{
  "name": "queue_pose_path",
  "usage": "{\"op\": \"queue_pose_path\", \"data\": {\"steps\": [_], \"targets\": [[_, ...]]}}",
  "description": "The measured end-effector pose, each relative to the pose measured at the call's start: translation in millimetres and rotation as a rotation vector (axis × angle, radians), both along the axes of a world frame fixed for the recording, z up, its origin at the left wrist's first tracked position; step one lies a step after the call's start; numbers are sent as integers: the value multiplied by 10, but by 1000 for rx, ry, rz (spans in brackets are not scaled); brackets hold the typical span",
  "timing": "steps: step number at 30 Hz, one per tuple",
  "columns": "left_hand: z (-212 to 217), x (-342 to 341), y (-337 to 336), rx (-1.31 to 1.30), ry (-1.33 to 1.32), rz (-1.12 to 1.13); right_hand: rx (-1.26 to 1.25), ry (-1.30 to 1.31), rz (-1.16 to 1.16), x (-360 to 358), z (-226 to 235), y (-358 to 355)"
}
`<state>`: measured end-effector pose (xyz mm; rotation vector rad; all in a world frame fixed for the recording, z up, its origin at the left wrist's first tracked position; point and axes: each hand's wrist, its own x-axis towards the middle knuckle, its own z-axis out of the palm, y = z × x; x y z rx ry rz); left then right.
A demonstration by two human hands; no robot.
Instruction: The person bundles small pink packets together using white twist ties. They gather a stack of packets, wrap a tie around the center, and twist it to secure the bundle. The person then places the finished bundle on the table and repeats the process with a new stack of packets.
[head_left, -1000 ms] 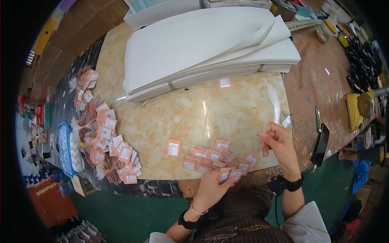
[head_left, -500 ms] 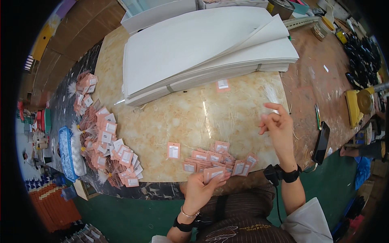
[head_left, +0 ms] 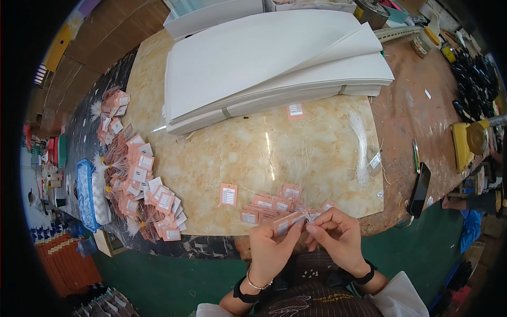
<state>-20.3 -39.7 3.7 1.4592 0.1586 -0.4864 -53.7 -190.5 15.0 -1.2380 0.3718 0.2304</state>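
Note:
My left hand [head_left: 269,251] is closed on an orange-pink hang tag [head_left: 283,226] with a white label, held just over the table's near edge. Against the tag's right end, my right hand [head_left: 338,235] pinches a thin clear string [head_left: 311,213]; its fingertips partly hide where string and tag meet. Just beyond my hands lies a heap of similar tags [head_left: 264,203] with fine strings spread out behind. One single tag [head_left: 228,194] is apart to the left, and another tag [head_left: 296,111] lies by the paper stack. A bundle of clear strings [head_left: 360,150] rests on the right.
A tall stack of white sheets [head_left: 253,63] fills the far side. Bunched tags [head_left: 140,177] line the left, beside a blue basket [head_left: 84,195]. On the right lie a phone [head_left: 420,190], a pen [head_left: 416,156] and a yellow tool [head_left: 462,146].
My right hand has come from the string bundle on the right down to the tag in my left hand. Both hands now meet there. The view has shifted slightly.

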Motion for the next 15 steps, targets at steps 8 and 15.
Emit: {"op": "queue_pose_path", "data": {"steps": [8,15], "targets": [[191,-39,-22,124,-99,-51,16,-29,-25,10,4,-2],[154,-72,3,225,-213,-61,32,-8,-46,-2,15,3]]}}
